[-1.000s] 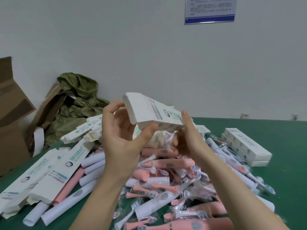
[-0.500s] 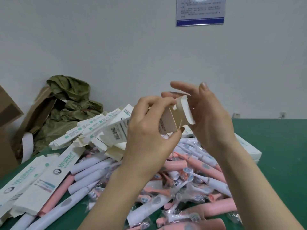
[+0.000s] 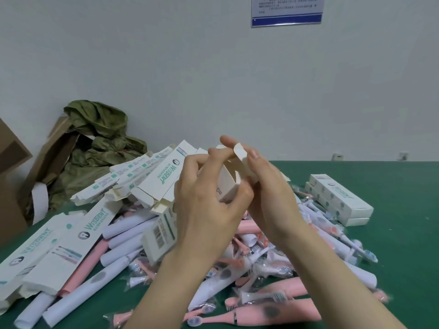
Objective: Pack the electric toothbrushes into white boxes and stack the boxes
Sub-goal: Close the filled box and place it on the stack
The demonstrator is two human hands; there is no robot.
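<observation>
At frame center, the left hand [image 3: 206, 200] is gripping the white box [image 3: 226, 186] (end open) while the right hand [image 3: 268, 188] is pinching its flap [image 3: 239, 151].

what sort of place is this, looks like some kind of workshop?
Probably a small packing workshop: a loose heap of electric toothbrushes on a green table, flat unfolded cartons piled beside it, and closed boxes stacked at the right.

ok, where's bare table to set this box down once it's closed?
Bare green table lies right of the stacked boxes and the toothbrush pile, running to the frame's right edge; also a strip behind the stack, toward the wall. Crowded: the centre pile and the flat cartons on the left.
</observation>
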